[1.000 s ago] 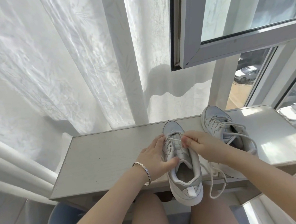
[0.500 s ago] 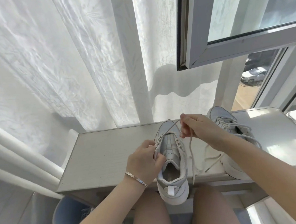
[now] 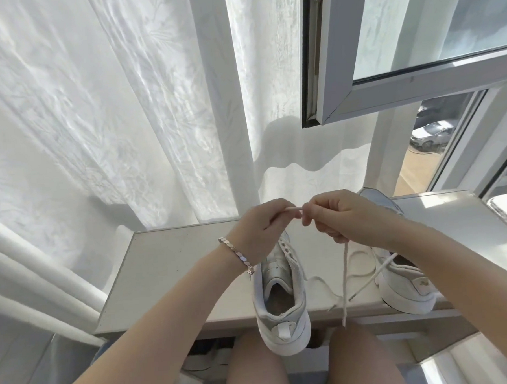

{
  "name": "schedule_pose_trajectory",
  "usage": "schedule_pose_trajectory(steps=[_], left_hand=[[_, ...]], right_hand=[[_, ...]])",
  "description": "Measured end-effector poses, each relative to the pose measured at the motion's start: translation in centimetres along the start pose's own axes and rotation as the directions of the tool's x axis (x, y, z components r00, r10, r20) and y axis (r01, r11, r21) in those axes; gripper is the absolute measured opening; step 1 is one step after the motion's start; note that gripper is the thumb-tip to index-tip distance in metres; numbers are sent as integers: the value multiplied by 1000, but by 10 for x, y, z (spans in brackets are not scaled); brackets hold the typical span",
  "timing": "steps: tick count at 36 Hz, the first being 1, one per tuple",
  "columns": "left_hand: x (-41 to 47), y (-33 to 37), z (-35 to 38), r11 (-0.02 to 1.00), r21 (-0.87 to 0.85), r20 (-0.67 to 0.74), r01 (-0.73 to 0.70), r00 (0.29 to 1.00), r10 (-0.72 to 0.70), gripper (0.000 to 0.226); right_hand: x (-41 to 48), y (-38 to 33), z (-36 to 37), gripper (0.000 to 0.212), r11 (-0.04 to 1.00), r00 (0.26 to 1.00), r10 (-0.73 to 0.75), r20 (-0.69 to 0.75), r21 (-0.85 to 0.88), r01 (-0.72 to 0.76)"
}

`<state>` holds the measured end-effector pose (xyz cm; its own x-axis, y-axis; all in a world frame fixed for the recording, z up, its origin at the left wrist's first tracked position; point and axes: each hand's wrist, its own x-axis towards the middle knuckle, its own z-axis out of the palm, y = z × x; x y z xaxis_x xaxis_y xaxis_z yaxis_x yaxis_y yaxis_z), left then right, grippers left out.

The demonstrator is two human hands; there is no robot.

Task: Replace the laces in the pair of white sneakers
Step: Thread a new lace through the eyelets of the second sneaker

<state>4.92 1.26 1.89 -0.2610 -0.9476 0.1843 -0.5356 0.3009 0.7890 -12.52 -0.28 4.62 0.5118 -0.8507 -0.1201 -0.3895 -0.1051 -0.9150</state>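
White sneakers (image 3: 282, 316) (image 3: 407, 289), two, one lace (image 3: 344, 263) pinched

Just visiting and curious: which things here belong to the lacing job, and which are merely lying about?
In the job: left hand, right hand, white lace pinched by both, near sneaker, second sneaker.
Just about: curtain, open window, car outside, bracelet, ledge.

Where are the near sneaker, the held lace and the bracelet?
near sneaker (image 3: 280, 300): head view, inside the foot opening.
lace (image 3: 345, 275): head view, on the hanging strand.
bracelet (image 3: 238, 254): head view, on its middle links.
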Motion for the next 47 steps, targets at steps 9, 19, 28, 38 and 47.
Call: schedule_pose_trajectory(steps=[9, 19, 28, 38, 47], left_hand=[[26, -37, -26, 839, 382, -144, 386, 922, -359, 40], [33, -53, -20, 775, 142, -235, 615, 782, -577, 31], [2, 10, 11, 851, -353, 16, 389, 912, -411, 23], [-15, 9, 27, 888, -314, 40, 337, 939, -343, 17], [-24, 13, 37, 966, 98, -156, 239, 962, -222, 19]], right_hand=[[-19, 30, -25, 29, 906, 969, 248, -11, -350, -236], [-23, 18, -32, 18, 966, 968, 241, 62, -116, -233], [6, 14, 10, 17, 795, 944, 214, -253, 607, -18], [15, 27, 24, 19, 877, 937, 170, -307, 480, -2], [0, 37, 35, 26, 809, 969, 242, -48, 561, -174]])
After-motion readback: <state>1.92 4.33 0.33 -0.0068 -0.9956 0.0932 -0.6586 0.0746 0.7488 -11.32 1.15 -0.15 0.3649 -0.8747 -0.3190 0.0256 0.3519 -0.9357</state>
